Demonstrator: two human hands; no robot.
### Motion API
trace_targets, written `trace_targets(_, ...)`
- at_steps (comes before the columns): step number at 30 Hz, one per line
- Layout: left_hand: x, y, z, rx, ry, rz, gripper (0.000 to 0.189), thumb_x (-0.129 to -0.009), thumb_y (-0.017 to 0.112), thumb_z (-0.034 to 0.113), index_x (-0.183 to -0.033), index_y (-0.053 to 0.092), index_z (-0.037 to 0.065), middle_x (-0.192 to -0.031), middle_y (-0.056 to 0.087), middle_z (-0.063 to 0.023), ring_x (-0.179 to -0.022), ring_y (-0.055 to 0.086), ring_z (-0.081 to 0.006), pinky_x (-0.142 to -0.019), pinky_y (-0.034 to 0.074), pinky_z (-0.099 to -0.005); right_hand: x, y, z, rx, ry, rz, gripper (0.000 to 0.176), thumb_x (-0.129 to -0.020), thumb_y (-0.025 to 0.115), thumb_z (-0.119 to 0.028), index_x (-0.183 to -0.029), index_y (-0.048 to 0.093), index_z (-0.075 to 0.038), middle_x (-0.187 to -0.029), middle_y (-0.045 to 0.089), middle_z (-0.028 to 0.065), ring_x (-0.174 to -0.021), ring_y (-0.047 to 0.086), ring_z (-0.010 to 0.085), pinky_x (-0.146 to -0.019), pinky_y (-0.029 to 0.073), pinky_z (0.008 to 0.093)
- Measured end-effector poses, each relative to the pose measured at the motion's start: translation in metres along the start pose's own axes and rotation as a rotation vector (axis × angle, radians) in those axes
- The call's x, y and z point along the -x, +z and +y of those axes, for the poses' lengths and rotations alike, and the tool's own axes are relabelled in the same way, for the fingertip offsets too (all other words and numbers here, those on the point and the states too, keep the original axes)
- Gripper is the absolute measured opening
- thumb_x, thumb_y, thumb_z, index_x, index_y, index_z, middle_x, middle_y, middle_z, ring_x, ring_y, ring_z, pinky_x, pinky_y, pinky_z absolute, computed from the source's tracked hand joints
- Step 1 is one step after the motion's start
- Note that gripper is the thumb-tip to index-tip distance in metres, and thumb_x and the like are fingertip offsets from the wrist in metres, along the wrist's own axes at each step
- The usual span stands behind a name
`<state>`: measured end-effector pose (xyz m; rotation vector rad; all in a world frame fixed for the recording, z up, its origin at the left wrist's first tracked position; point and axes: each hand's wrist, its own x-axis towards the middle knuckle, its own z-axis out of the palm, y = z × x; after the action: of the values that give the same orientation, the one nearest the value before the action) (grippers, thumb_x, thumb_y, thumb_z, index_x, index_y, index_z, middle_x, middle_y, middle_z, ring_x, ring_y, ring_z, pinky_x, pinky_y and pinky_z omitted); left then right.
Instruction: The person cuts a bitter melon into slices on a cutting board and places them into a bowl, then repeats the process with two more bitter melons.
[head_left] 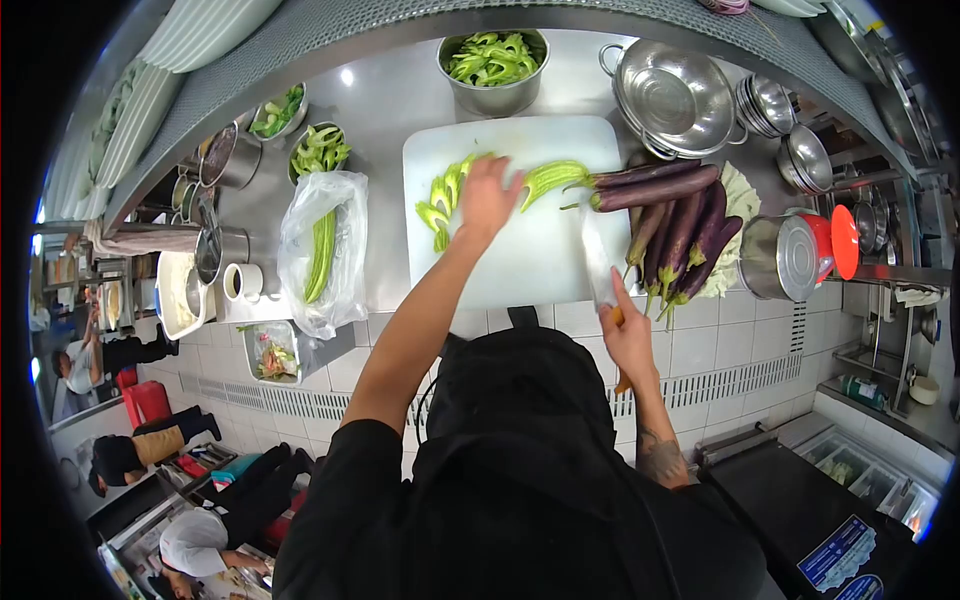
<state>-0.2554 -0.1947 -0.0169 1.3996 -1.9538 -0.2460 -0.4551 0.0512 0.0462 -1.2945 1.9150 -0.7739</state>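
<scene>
Black cloth cap (515, 385) nearest us; white rectangular plastic board (520, 265) at 12 o'clock. Long glossy purple eggplants (658, 189) overlap its 3 o'clock edge: bumped, they could roll into the blade. Our R hand (630, 345) grips a pale-bladed, orange-handled knife (597, 260); L hand (484, 205), fingers part-spread, is by ridged green gourd pieces (435, 216), board's 10 o'clock. Fingertips risk nicks b/c slices could slide.

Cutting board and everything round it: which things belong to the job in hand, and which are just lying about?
Seemingly in use:
board
knife, in the right hand
gourd, by the left hand
pot of gourd slices

Seemingly lying about:
colander
eggplants
orange lid
</scene>
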Motion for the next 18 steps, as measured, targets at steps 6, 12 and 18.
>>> trace_targets(6, 0.036, 0.014, 0.007, 0.067, 0.034, -0.143, 0.050, -0.080, 0.080, 0.026, -0.121, 0.067, 0.000, -0.113, 0.066, -0.0178, -0.108, 0.059, -0.0350, -0.095, 0.050, -0.0423, -0.044, 0.015, -0.026, -0.064, -0.081, 0.045, 0.063, -0.097, 0.060, -0.011, -0.156, 0.039, -0.019, -0.062, 0.054, 0.0126, -0.054, 0.047, 0.0164, -0.056, 0.045, 0.0323)
trace_targets(12, 0.097, -0.023, 0.020, 0.092, -0.059, -0.007, 0.052, -0.080, 0.080, 0.017, -0.127, 0.062, 0.002, -0.126, 0.056, -0.0155, -0.109, 0.056, -0.0347, -0.092, 0.049, -0.0435, -0.073, 0.057, -0.042, -0.068, -0.102, -0.086, 0.065, -0.098, 0.060, -0.016, -0.157, 0.035, -0.022, -0.073, 0.066, 0.0205, -0.062, 0.065, 0.0271, -0.066, 0.052, 0.0376)
trace_targets(18, 0.100, -0.024, 0.017, 0.132, -0.071, 0.063, 0.024, -0.080, 0.074, 0.002, -0.104, 0.071, 0.003, -0.102, 0.066, -0.0129, -0.095, 0.061, -0.0320, -0.081, 0.053, -0.0411, -0.107, 0.071, -0.052, 0.017, -0.090, -0.078, 0.065, -0.096, 0.060, -0.019, -0.156, 0.037, -0.027, -0.079, 0.069, 0.0235, -0.071, 0.069, 0.0374, -0.070, 0.053, 0.0424)
